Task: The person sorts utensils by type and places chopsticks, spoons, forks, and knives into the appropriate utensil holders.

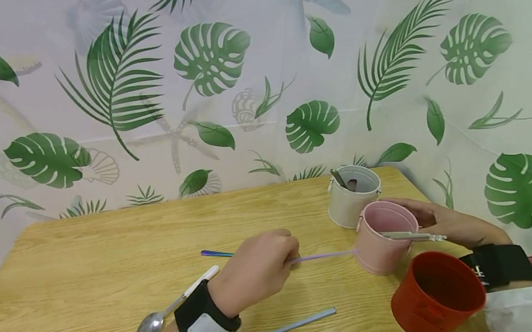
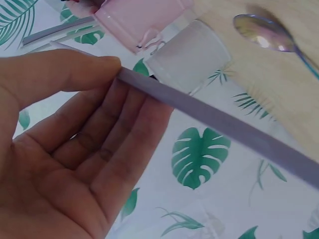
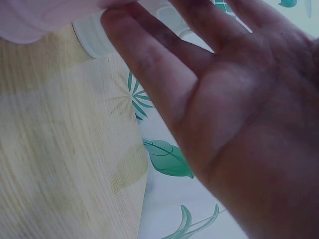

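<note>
a: taking twelve as the far edge of the table, what is the left hand doing?

b: it pinches a lilac stick between thumb and fingers. the stick runs toward three o'clock, to the pink bucket; i can't tell whether its tip touches the wall.

a: and the right hand?

b: grasping the pink bucket from its two-to-three o'clock side, fingers reaching round the back. their tips are hidden.

a: anything in that bucket?

b: a pale handle with a beaded end pokes over the rim, toward about four o'clock.

a: what stands around it?

b: a white bucket at eleven o'clock, just beside it, with an olive handle rising inside, and a red bucket at five.

a: and around the left hand?

b: a blue-violet handle shows at ten o'clock, partly covered by the hand. a silver spoon with a white grip lies at eight, and a grey-blue stick at six, passing near the black wristband.

a: the backdrop?

b: a pale cloth printed with green leaves, at twelve.
</note>
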The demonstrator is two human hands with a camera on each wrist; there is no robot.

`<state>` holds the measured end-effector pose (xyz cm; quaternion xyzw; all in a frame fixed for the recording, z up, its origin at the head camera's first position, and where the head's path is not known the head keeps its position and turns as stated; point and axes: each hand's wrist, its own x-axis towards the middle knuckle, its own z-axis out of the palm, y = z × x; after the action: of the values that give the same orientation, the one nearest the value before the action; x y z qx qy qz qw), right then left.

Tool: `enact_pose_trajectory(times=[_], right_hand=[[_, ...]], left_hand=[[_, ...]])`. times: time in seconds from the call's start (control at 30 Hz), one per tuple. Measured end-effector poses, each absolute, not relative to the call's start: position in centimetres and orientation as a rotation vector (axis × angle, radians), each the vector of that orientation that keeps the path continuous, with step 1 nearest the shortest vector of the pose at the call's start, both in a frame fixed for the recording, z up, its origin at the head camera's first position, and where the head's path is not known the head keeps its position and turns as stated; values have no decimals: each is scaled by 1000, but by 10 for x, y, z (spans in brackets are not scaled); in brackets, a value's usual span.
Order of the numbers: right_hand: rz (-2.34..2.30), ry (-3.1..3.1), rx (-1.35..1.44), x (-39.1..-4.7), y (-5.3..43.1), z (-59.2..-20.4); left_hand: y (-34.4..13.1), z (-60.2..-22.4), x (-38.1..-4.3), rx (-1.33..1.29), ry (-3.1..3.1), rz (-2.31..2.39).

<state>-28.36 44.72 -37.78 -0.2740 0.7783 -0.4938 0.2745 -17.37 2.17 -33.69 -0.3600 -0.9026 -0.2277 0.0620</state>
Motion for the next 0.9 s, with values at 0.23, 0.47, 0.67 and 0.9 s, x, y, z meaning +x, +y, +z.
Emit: enact_pose_trajectory(times=[0.23,0.47,0.67,0.9], right_hand=[[-1348,2076,-732,-284,449,-378],[-1302,2124,-714,-283,446,-375],[-1273,2160,-726,-283,445,-375],[-1306,2104,-653,-281,449,-376]], left_hand=[[39,-315,-178,-1143,-2582,-678],[56,-295,-184,-1218,-2366,-832],[69,-290,-193,-1261,-2230,-939],[81,-289,-203,-1275,-2079,-1116]])
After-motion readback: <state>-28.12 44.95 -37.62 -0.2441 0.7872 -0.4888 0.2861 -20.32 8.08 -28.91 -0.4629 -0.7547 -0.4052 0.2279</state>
